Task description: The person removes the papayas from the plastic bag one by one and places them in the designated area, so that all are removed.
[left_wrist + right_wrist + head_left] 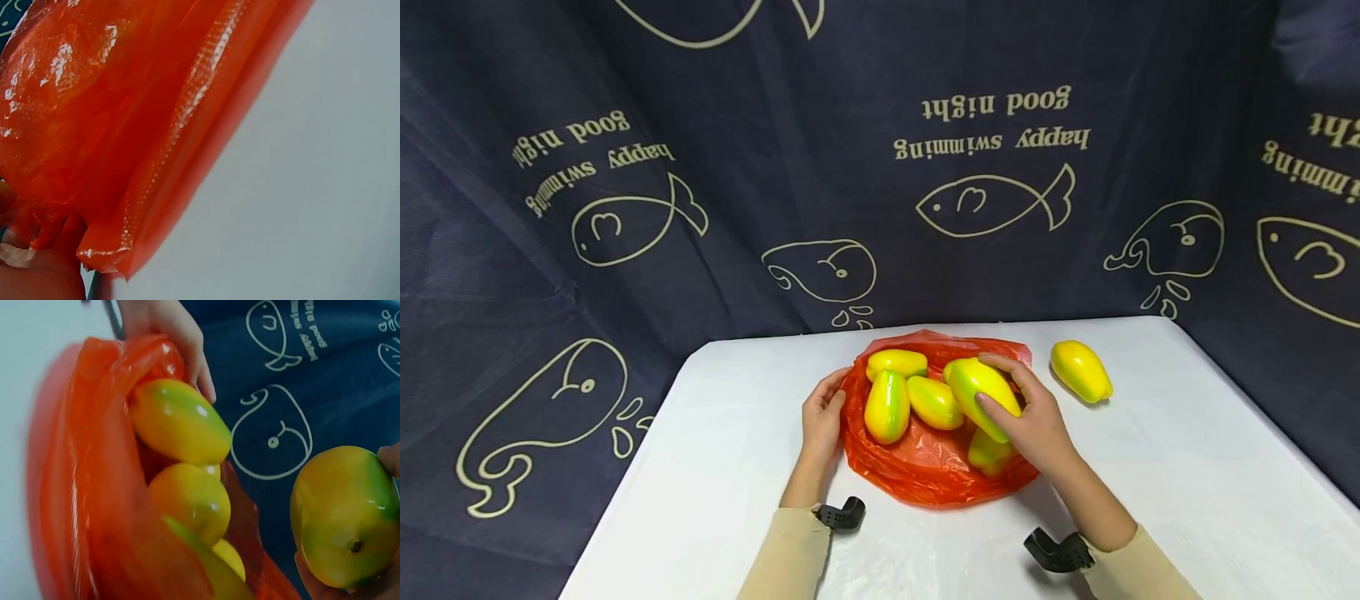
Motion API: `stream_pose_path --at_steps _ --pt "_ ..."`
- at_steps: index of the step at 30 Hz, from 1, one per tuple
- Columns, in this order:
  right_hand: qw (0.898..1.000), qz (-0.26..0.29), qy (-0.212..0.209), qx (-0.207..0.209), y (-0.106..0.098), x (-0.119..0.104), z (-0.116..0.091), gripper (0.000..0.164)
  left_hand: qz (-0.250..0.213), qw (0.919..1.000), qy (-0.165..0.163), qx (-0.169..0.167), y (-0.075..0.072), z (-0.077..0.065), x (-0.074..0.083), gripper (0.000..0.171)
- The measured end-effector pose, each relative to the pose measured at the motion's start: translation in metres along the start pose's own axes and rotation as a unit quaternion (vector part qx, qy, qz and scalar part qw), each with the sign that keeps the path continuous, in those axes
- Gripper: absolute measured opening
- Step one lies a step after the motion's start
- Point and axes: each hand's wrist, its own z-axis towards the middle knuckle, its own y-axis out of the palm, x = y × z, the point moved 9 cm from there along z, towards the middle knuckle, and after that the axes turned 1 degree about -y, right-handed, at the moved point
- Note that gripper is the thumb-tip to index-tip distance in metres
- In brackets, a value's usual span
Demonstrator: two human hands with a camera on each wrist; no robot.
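Observation:
A red plastic bag (917, 479) lies with its mouth wide, several yellow-green papayas (887, 408) inside it. At the bag's left rim my left hand (822, 417) grips the plastic; the left wrist view shows the bunched film (47, 219) between thumb and fingers. My right hand (1037, 417) holds another papaya (981, 392) over the right part of the bag, thumb on the near side and fingers over the far side. In the right wrist view this held papaya (344, 519) appears apart from the bag, its small dark stem end facing the camera.
One more papaya (1081, 371) lies on the white table (722, 467), right of the bag near the back edge. A dark blue curtain (850, 167) with fish and whale drawings hangs behind the table and along both sides.

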Motion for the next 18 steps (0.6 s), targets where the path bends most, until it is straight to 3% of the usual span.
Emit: stream_pose_path --at_steps 5,13,18 --pt "1.000 -0.003 0.011 0.028 -0.015 0.009 -0.004 0.048 -0.003 1.0000 0.006 0.004 0.000 0.002 -0.001 0.037" --pt "0.995 0.004 0.084 0.058 -0.040 0.031 -0.008 0.051 -0.002 1.0000 -0.008 0.004 -0.001 0.000 -0.002 0.036" --pt "0.991 -0.010 0.096 0.090 -0.058 0.039 -0.010 0.053 0.006 0.9999 -0.012 0.002 -0.001 0.000 -0.003 0.036"
